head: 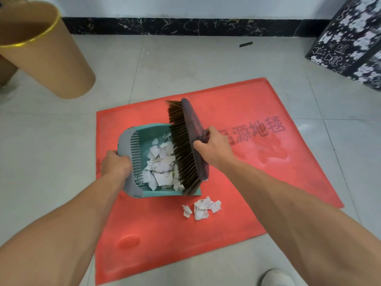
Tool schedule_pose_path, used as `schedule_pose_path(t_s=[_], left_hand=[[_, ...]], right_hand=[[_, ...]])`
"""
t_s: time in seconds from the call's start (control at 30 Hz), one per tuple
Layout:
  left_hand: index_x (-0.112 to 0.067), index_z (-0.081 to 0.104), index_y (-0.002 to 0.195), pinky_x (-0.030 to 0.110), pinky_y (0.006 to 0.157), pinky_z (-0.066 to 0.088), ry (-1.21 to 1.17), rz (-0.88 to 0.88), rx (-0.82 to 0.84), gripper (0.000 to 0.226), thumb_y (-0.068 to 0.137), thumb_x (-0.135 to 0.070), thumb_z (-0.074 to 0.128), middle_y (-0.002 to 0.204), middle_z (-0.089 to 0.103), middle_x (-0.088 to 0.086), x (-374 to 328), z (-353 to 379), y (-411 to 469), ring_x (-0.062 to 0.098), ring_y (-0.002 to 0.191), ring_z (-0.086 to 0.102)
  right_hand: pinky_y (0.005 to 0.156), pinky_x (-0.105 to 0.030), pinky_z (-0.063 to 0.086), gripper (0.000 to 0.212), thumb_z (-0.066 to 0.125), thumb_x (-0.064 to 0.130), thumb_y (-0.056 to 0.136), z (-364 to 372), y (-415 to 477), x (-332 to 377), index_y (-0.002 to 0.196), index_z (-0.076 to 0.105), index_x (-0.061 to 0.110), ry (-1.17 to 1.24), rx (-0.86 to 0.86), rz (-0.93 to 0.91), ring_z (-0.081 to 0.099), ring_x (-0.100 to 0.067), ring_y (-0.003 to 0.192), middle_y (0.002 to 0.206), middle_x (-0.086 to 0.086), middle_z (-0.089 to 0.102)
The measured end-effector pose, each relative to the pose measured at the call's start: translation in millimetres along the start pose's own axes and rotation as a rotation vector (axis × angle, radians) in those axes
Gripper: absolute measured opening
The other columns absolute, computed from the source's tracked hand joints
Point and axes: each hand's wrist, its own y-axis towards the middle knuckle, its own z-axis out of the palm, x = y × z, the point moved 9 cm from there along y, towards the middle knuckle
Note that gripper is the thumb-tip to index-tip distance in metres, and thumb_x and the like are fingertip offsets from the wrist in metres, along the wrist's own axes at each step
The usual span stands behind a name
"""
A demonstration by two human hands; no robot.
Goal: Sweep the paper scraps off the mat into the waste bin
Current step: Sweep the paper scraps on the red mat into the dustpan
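Observation:
A red mat (237,182) lies on the tiled floor. On it sits a teal dustpan (150,131) with a grey comb edge, holding a pile of white paper scraps (161,166). My left hand (115,164) grips the dustpan's grey rear edge. My right hand (212,147) holds a purple brush (195,131), its brown bristles pressed against the dustpan's open mouth. A few more paper scraps (203,207) lie loose on the mat just in front of the dustpan. The tan waste bin (45,58) with a gold rim stands on the floor at the upper left.
A black box with white bear prints (350,38) stands at the upper right. A small dark strip (245,44) lies near the black marble skirting (185,26). A white shoe (278,277) shows at the bottom right.

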Motion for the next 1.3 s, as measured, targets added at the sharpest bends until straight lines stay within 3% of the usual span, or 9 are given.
schedule_pose_path(t_s=[0.13,0.3,0.43,0.63,0.87,1.03,1.13,1.3], left_hand=[[-0.006,0.059,0.113,0.038,0.075,0.047,0.018,-0.017,-0.01,0.031,0.086,-0.009,0.045,0.101,0.061,0.011,8,-8,0,0.033,0.089,0.056],[-0.006,0.061,0.112,0.042,0.08,0.052,0.044,-0.022,-0.042,0.033,0.082,-0.01,0.047,0.11,0.065,0.018,16,-31,6,0.039,0.096,0.06],[-0.007,0.06,0.116,0.044,0.08,0.052,0.068,-0.025,-0.059,0.035,0.083,-0.011,0.048,0.112,0.064,0.017,25,-52,8,0.038,0.097,0.059],[-0.005,0.057,0.12,0.041,0.074,0.046,0.166,-0.038,-0.068,0.034,0.088,-0.011,0.048,0.114,0.062,0.02,56,-71,3,0.037,0.093,0.056],[-0.004,0.058,0.117,0.043,0.081,0.049,0.113,-0.088,-0.031,0.034,0.084,-0.011,0.05,0.113,0.063,0.021,91,-45,-25,0.04,0.097,0.058],[-0.004,0.058,0.119,0.04,0.083,0.046,0.024,-0.124,-0.06,0.034,0.086,-0.009,0.048,0.116,0.062,0.022,85,-26,-44,0.04,0.104,0.058],[-0.004,0.057,0.121,0.039,0.082,0.046,0.023,-0.124,-0.046,0.035,0.087,-0.008,0.048,0.116,0.062,0.021,77,-23,-46,0.038,0.103,0.059],[-0.004,0.059,0.117,0.041,0.085,0.051,0.03,-0.108,-0.03,0.034,0.085,-0.009,0.049,0.112,0.064,0.021,75,-25,-41,0.038,0.1,0.06]], right_hand=[[0.062,-0.03,0.039,0.026,0.06,0.028,0.081,-27,-1,1,0.099,0.047,0.014,-0.095,-0.1,-0.051,0.055,-0.03,0.076,0.082,-0.006,0.054],[0.056,-0.032,0.043,0.026,0.059,0.027,0.083,-48,-2,-14,0.1,0.045,0.013,-0.17,-0.146,-0.017,0.055,-0.028,0.069,0.075,-0.001,0.049],[0.046,-0.028,0.031,0.024,0.059,0.026,0.086,-52,-9,-31,0.098,0.044,0.012,-0.236,-0.112,0.0,0.046,-0.018,0.058,0.072,-0.001,0.046],[0.053,-0.034,0.043,0.027,0.06,0.028,0.085,-41,-29,-52,0.098,0.043,0.013,-0.322,-0.035,-0.051,0.054,-0.03,0.066,0.08,-0.009,0.055],[0.051,-0.032,0.034,0.023,0.059,0.023,0.082,-14,-55,-54,0.095,0.046,0.009,-0.139,-0.021,-0.005,0.054,-0.031,0.07,0.076,-0.004,0.053],[0.061,-0.031,0.033,0.019,0.058,0.021,0.085,10,-61,-46,0.095,0.046,0.01,0.015,-0.021,0.045,0.051,-0.03,0.079,0.089,-0.008,0.056],[0.053,-0.03,0.031,0.017,0.059,0.021,0.086,17,-60,-39,0.092,0.045,0.013,0.096,-0.003,0.068,0.049,-0.027,0.077,0.085,-0.004,0.053],[0.057,-0.03,0.041,0.019,0.061,0.024,0.082,19,-57,-32,0.089,0.047,0.014,0.23,0.009,0.103,0.055,-0.027,0.075,0.084,-0.003,0.055]])
